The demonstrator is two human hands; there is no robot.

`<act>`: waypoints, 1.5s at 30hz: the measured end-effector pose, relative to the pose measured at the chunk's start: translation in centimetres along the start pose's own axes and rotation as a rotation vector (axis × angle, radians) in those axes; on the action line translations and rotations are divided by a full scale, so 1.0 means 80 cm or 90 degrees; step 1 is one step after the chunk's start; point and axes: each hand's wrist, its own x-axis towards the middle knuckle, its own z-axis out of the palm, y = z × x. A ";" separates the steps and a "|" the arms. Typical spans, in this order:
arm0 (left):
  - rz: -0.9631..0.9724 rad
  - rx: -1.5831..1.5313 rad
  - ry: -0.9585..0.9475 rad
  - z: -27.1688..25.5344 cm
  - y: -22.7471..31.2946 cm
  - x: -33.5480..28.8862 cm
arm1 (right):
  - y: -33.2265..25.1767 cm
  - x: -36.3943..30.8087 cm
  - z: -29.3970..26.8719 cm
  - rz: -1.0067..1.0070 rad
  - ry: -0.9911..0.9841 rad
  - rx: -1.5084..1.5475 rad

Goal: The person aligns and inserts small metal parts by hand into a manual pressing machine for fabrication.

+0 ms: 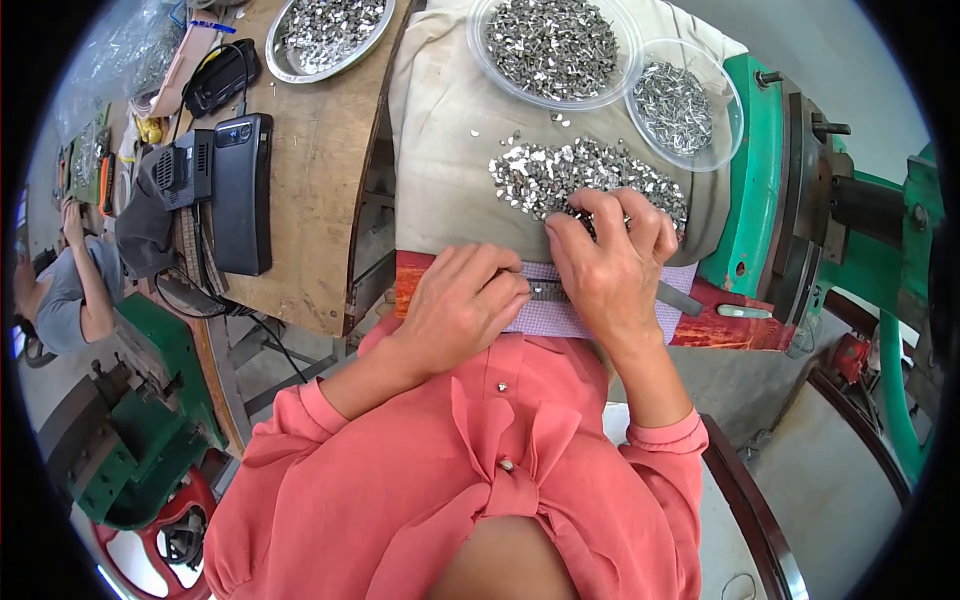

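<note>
A narrow, dark metal strip (548, 291) lies across a purple checked cloth (545, 323), in front of me. My left hand (455, 308) is closed at its left end, with curled fingers pressed against it. Small bright pieces show on the strip beside those fingertips. My right hand (615, 255) passes over the strip and reaches to the near edge of a loose pile of small silvery metal pieces (545, 178). Its thumb and fingers are bent together there; whatever they pinch is hidden. The strip's far end shows to the right of this hand.
Behind the pile stand two clear plastic tubs, one of metal bits (550, 45), one of small pins (672, 108). A green machine (755, 170) borders the right side. On the wooden table (310, 180) are a metal dish (330, 75) and phone (243, 195). Another person (75, 290) sits far left.
</note>
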 end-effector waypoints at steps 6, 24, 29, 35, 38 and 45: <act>0.015 0.010 -0.016 0.010 0.000 -0.002 | 0.002 0.005 0.002 -0.047 -0.006 -0.030; -0.002 0.015 -0.013 0.021 0.002 0.000 | -0.001 -0.003 0.005 0.004 -0.025 0.059; 0.013 0.025 -0.008 0.022 0.001 -0.003 | -0.003 -0.031 -0.025 0.062 -0.017 0.104; 0.034 0.036 -0.013 0.022 -0.001 -0.005 | -0.017 -0.068 -0.028 0.099 -0.024 0.137; 0.030 0.040 -0.015 0.022 -0.002 -0.006 | -0.019 -0.071 -0.027 0.112 -0.018 0.149; 0.001 0.007 -0.019 0.019 0.001 -0.010 | -0.003 -0.054 -0.020 0.149 -0.004 0.109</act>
